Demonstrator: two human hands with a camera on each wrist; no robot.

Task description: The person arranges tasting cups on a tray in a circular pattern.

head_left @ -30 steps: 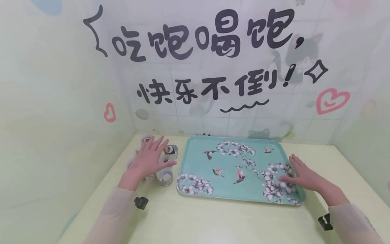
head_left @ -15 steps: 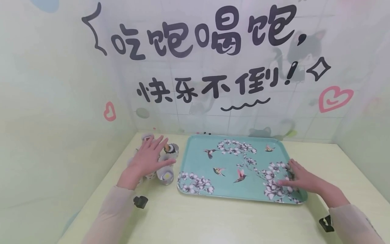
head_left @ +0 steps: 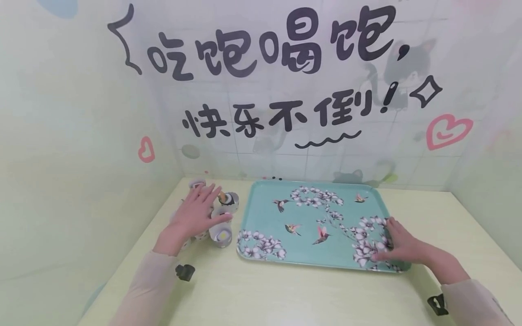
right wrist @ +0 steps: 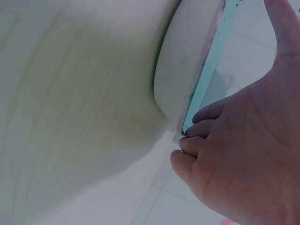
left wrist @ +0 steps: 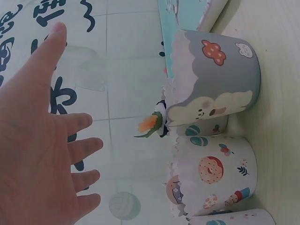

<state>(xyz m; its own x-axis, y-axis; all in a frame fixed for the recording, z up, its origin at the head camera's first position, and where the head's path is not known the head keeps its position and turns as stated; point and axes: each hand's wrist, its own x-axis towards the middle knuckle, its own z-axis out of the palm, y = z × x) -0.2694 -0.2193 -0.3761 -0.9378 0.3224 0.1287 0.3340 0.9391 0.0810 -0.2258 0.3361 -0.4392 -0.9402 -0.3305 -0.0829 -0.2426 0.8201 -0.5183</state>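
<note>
My left hand (head_left: 192,216) hovers over a cluster of paper baking cups at the left, fingers spread. In the left wrist view it stands apart from the cup rims. Nearest there is a grey cup (left wrist: 222,75) with a bear print, beside a white cup (left wrist: 220,171) with a doughnut print. A small orange and green piece (left wrist: 149,125) pokes up past the rims. My right hand (head_left: 409,246) lies over the right edge of a turquoise tray (head_left: 265,213) printed with blossoms and hummingbirds. In the right wrist view its fingertips are right at the tray's rim.
The pale wooden table (head_left: 285,299) meets a back wall (head_left: 212,163) with large black lettering just behind the tray. A side wall (head_left: 81,158) closes off the left. Black clips (head_left: 185,272) show beneath both wrists.
My right hand has come slightly down and nearer along the tray's right edge. My left hand has shifted a little left over the cups. Tray and cups stay in place.
</note>
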